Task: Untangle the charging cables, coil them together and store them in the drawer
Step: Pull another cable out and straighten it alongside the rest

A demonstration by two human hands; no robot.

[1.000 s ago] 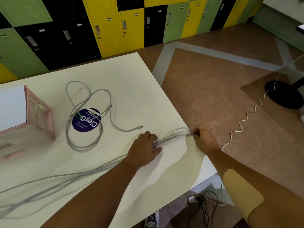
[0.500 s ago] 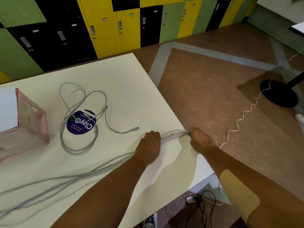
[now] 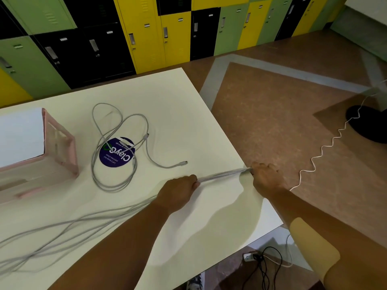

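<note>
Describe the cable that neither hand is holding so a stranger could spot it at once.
On the white table, look just right of the pink box. A grey cable lies there in loose loops across a round purple sticker, its plug pointing right. Unlike the stretched bundle beside it, no hand touches it.

White surface (image 3: 178, 114): pink drawer box (image 3: 60, 147) at left, loose gray cable (image 3: 114, 187) looped over round blue sticker (image 3: 117, 152), cable bundle (image 3: 83, 221) trailing across near left part.
</note>
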